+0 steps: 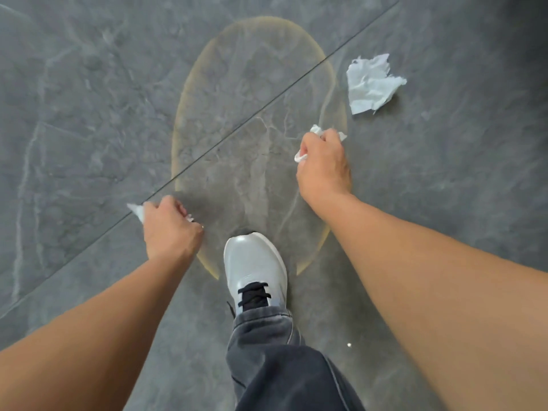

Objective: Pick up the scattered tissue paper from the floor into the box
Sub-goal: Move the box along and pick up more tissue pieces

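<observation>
A crumpled white tissue paper (372, 84) lies on the grey floor at the upper right, a short way beyond my right hand. My right hand (324, 166) is closed around a wad of tissue (300, 157), with white bits poking out above and to the left of the fingers. My left hand (169, 225) at the lower left is closed on another tissue piece (137, 211), whose tip sticks out to the left. The box is not in view.
The floor is grey marble-look tile with a diagonal grout line (237, 129) and a faint yellowish oval ring (178, 120) in the middle. My white shoe (254, 268) and dark jeans leg stand at the bottom centre. A tiny white scrap (349, 345) lies beside the leg.
</observation>
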{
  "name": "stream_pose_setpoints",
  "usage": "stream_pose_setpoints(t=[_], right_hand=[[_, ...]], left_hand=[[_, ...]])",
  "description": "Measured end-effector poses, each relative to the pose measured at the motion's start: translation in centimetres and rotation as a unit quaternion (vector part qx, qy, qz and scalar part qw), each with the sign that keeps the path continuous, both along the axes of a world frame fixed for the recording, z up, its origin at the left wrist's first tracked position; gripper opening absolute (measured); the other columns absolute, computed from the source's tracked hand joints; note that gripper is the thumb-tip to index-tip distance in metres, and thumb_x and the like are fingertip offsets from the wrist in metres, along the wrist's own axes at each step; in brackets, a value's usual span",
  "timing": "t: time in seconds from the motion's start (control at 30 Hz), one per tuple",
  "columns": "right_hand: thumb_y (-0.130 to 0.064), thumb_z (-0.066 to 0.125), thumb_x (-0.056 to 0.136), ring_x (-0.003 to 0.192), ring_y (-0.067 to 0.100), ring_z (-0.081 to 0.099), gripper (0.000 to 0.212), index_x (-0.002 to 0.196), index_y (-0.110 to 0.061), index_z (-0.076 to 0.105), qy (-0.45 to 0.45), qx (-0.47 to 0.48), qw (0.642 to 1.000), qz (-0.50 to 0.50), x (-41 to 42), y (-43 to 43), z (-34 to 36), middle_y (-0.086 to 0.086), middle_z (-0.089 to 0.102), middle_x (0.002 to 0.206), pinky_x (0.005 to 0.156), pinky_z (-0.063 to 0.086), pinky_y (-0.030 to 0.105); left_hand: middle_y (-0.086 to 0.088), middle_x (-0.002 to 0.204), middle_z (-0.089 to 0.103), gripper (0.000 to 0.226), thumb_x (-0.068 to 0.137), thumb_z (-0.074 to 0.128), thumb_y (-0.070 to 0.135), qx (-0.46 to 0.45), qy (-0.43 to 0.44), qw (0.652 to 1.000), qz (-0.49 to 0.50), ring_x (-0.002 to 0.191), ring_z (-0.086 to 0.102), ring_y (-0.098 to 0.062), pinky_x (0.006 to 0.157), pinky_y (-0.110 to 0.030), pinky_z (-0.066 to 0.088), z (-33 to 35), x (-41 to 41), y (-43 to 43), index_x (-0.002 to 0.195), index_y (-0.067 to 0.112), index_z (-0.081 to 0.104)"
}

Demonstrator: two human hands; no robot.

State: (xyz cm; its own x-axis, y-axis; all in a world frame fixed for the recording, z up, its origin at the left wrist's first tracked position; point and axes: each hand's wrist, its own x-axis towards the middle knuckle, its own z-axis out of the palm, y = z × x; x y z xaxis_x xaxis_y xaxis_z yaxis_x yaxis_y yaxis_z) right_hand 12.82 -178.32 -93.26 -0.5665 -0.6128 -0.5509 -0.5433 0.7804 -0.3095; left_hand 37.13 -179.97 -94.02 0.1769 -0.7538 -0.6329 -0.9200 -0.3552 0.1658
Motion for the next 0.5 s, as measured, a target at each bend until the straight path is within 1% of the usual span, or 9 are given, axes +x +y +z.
stream_pose_setpoints(t=[0.03,0.07,0.1,0.17,0.23,0.3,0.37,0.47,0.5], right_hand=[[-0.017,0.040,0.093,0.065,0.012,0.045,0.017,0.104,-0.015,0.053,0.005,-0.012,0.999,-0.037,-1.1,-0.5,0.4,-0.010,0.045,0.087,0.068,0.036,0.036],[-0.014,0.042,0.091,0.065,0.016,0.046,0.017,0.104,-0.016,0.052,0.032,-0.020,0.999,-0.025,-2.1,-1.1,0.9,-0.009,0.046,0.089,0.067,0.037,0.036],[-0.008,0.045,0.088,0.072,0.022,0.050,0.023,0.107,-0.018,0.051,0.065,-0.030,0.997,0.012,-3.3,-1.6,1.3,-0.004,0.048,0.101,0.069,0.041,0.036],[0.002,0.049,0.081,0.088,0.033,0.054,0.052,0.122,-0.029,0.047,0.106,-0.038,0.992,0.049,-5.5,-2.8,1.7,0.006,0.040,0.126,0.075,0.048,0.039],[0.005,0.054,0.076,0.099,0.036,0.054,0.081,0.136,-0.045,0.033,0.099,-0.001,0.994,0.034,-7.4,-4.4,1.1,0.006,0.026,0.143,0.085,0.050,0.042],[0.002,0.061,0.074,0.107,0.037,0.052,0.093,0.140,-0.051,0.023,0.075,0.052,0.996,0.019,-8.3,-5.3,0.0,0.007,0.013,0.151,0.092,0.048,0.041],[-0.001,0.063,0.074,0.104,0.041,0.054,0.081,0.137,-0.041,0.031,0.074,0.070,0.995,0.011,-8.5,-5.2,-1.2,0.012,0.016,0.147,0.091,0.046,0.040],[-0.007,0.059,0.083,0.102,0.041,0.054,0.039,0.119,-0.020,0.051,0.087,0.067,0.994,0.011,-7.5,-4.2,-2.1,0.015,0.035,0.131,0.084,0.044,0.039],[-0.008,0.057,0.085,0.104,0.040,0.054,0.032,0.115,-0.017,0.056,0.075,0.072,0.994,0.028,-7.0,-3.5,-2.0,0.015,0.040,0.128,0.084,0.043,0.037]], left_hand=[[-0.009,0.098,0.045,0.017,0.072,0.062,0.003,-0.007,0.016,1.000,-0.022,0.077,0.047,-0.025,0.070,-0.031,0.037,0.3,-1.1,-0.4,0.082,0.013,0.053],[-0.007,0.095,0.046,0.018,0.071,0.064,0.004,-0.016,0.028,0.999,-0.041,0.078,0.047,-0.026,0.068,-0.031,0.036,0.6,-2.2,-0.8,0.081,0.014,0.053],[-0.005,0.092,0.045,0.019,0.071,0.065,0.004,-0.027,0.042,0.997,-0.056,0.078,0.047,-0.026,0.067,-0.032,0.035,0.9,-3.3,-1.1,0.080,0.015,0.053],[-0.003,0.092,0.045,0.018,0.071,0.062,0.004,-0.050,0.083,0.991,-0.093,0.081,0.047,-0.025,0.068,-0.031,0.035,1.3,-5.5,-1.6,0.081,0.016,0.053],[-0.002,0.094,0.047,0.018,0.072,0.062,0.005,-0.064,0.122,0.982,-0.132,0.082,0.044,-0.021,0.068,-0.030,0.034,1.2,-7.6,-2.0,0.084,0.016,0.055],[0.001,0.093,0.046,0.019,0.071,0.062,0.006,-0.078,0.152,0.971,-0.166,0.081,0.042,-0.017,0.065,-0.029,0.032,0.9,-9.2,-2.4,0.086,0.017,0.055],[0.002,0.093,0.046,0.020,0.071,0.058,0.006,-0.085,0.176,0.964,-0.180,0.080,0.043,-0.019,0.063,-0.029,0.033,0.4,-10.4,-2.7,0.086,0.018,0.055],[0.001,0.094,0.047,0.020,0.070,0.056,0.004,-0.090,0.177,0.961,-0.193,0.080,0.045,-0.020,0.063,-0.031,0.035,0.3,-10.6,-2.9,0.085,0.018,0.055],[0.001,0.094,0.047,0.020,0.071,0.057,0.004,-0.092,0.168,0.961,-0.199,0.081,0.045,-0.020,0.063,-0.031,0.035,0.5,-10.3,-2.8,0.085,0.019,0.054]])
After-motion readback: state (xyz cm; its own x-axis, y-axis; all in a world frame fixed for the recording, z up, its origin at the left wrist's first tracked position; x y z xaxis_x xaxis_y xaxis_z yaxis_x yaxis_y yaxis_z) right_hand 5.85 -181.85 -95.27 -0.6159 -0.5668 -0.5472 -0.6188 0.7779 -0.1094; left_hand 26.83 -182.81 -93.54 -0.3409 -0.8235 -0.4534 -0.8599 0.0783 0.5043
